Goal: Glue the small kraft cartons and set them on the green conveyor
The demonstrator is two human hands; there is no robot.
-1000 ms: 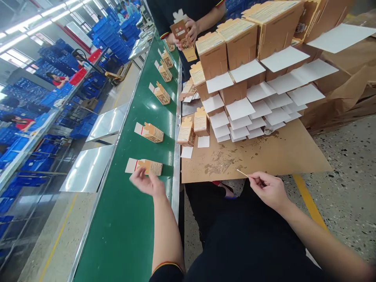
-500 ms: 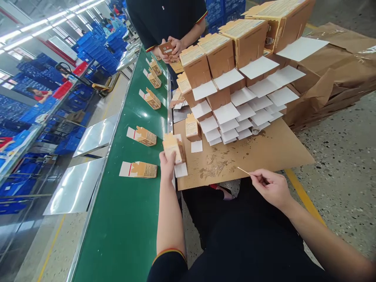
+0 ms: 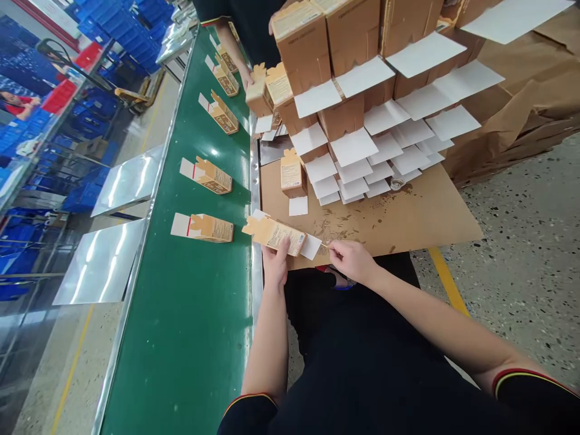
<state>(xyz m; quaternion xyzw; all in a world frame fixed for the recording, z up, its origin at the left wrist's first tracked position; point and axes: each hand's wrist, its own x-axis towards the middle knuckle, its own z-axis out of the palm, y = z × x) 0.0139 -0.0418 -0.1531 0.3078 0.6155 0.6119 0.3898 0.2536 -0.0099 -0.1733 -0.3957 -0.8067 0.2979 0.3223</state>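
My left hand (image 3: 277, 261) is closed round a small printed brown carton (image 3: 277, 234), held tilted over the near left corner of a cardboard sheet (image 3: 399, 226). White flaps stick out from the carton's ends. My right hand (image 3: 351, 260) pinches a thin stick (image 3: 324, 245), possibly a cotton swab, its tip close to the white flap at the carton's right end; I cannot tell whether they touch. A single carton (image 3: 292, 174) stands on the sheet beyond, with its white flap lying toward me.
Stacked cartons (image 3: 353, 36) with white flaps rise at the back of the sheet, beside a roll of tape (image 3: 397, 183). On the left runs a green conveyor belt (image 3: 194, 314) carrying several cartons (image 3: 217, 228). A co-worker's hand (image 3: 244, 77) touches a carton at the back.
My left hand has turned the carton from upright to lying crosswise. My right hand has brought the stick left, up to the carton's flap. The co-worker's hands have moved apart.
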